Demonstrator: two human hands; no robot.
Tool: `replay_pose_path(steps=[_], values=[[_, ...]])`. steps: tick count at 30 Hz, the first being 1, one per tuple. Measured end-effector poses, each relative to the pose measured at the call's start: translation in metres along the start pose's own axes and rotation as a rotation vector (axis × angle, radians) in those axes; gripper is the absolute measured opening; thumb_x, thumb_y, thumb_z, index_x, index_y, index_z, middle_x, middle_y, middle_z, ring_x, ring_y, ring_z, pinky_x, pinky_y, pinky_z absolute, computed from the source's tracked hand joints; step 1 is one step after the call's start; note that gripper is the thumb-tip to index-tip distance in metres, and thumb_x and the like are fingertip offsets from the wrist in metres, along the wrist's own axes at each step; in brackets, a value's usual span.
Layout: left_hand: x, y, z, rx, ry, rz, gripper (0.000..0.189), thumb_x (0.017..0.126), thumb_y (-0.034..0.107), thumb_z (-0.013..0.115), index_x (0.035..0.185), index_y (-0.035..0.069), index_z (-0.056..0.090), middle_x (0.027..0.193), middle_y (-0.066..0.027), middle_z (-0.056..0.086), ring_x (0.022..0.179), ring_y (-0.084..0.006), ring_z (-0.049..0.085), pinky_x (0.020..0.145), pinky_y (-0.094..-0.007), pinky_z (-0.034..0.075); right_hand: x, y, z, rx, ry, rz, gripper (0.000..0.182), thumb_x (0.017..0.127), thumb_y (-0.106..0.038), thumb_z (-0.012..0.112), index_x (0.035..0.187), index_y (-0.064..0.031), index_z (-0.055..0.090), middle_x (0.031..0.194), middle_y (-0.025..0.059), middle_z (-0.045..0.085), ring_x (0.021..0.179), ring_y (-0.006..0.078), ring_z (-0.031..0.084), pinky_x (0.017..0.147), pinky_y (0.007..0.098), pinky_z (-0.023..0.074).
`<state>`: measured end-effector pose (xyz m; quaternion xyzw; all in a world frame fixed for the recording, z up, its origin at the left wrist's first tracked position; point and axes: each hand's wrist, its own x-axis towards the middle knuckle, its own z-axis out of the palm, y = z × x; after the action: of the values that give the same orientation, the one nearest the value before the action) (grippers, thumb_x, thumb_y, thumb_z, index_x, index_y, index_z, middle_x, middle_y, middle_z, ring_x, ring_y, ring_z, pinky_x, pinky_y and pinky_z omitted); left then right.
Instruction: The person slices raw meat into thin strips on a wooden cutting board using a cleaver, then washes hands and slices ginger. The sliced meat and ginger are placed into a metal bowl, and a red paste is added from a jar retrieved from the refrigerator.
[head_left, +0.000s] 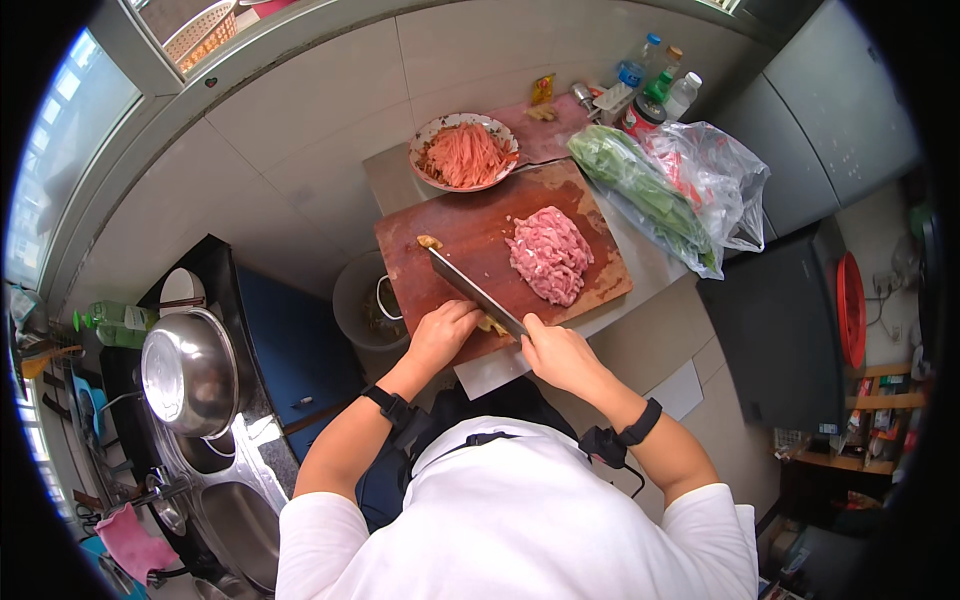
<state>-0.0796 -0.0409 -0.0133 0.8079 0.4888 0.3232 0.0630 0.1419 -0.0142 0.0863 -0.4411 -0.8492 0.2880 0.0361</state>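
Note:
My right hand (559, 352) is closed round the handle of a kitchen knife (472, 289), whose blade points up and left across a wooden cutting board (465, 217). My left hand (448, 330) rests at the board's near edge, its fingertips beside the blade on a yellowish piece, perhaps ginger (491, 325), which the fingers and knife partly hide. A small brown piece (429, 241) lies by the blade's far end. Right of the knife is a pile of cut raw meat (551, 255). Behind the board stands a patterned bowl (420, 166) of orange-pink shreds (466, 154).
Green vegetables in a plastic bag (652, 195) lie right of the board, with several bottles (682, 94) behind. A bin (352, 307) stands at the board's left. Farther left are a metal basin (187, 375) and a sink (240, 525). A dark cabinet (780, 322) stands at right.

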Motion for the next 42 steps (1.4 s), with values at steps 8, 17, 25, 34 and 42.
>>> replay_pose_path(steps=[8,17,25,34,42], values=[[-0.002,0.0,-0.001,-0.021,-0.013,-0.025,0.02,0.08,0.01,0.061,0.098,0.005,0.066,0.1,-0.009,0.066,0.091,-0.0263,0.065,0.077,-0.034,0.055,0.0,0.003,-0.004,0.069,-0.004,0.003,0.019,0.093,-0.017,0.053,0.094,-0.0026,0.041,0.07,0.0252,0.06,0.07,0.0469,0.06,0.06,0.0553,0.0448],[-0.002,0.005,-0.009,-0.018,-0.055,-0.029,0.026,0.079,0.009,0.058,0.104,0.006,0.065,0.107,-0.0074,0.064,0.096,-0.0252,0.063,0.08,-0.0341,0.054,0.023,0.009,0.014,0.094,0.047,0.0,0.018,0.094,-0.019,0.051,0.096,-0.0029,0.043,0.071,0.0253,0.063,0.07,0.0468,0.062,0.062,0.0564,0.0475],[-0.008,0.001,-0.01,0.017,-0.101,0.023,0.031,0.077,0.009,0.057,0.107,0.007,0.065,0.108,-0.0066,0.064,0.098,-0.024,0.062,0.083,-0.034,0.053,0.003,-0.004,-0.008,-0.029,0.028,-0.03,0.016,0.092,-0.017,0.051,0.094,-0.0032,0.044,0.067,0.0228,0.062,0.067,0.0437,0.063,0.06,0.0544,0.0488],[-0.006,0.002,-0.004,0.057,-0.088,-0.005,0.027,0.077,0.01,0.057,0.103,0.007,0.066,0.105,-0.0068,0.064,0.096,-0.0247,0.062,0.084,-0.0341,0.053,0.011,-0.002,0.01,-0.052,0.082,-0.053,0.014,0.091,-0.015,0.05,0.094,-0.0022,0.046,0.066,0.021,0.063,0.065,0.0419,0.064,0.059,0.0529,0.0496],[-0.006,0.007,-0.005,0.077,-0.109,-0.028,0.027,0.078,0.01,0.056,0.103,0.006,0.066,0.106,-0.0068,0.064,0.099,-0.0242,0.061,0.085,-0.0343,0.053,0.012,-0.004,0.015,-0.058,0.06,-0.039,0.016,0.092,-0.017,0.051,0.096,-0.0029,0.044,0.066,0.022,0.062,0.065,0.0431,0.062,0.059,0.0543,0.0482]])
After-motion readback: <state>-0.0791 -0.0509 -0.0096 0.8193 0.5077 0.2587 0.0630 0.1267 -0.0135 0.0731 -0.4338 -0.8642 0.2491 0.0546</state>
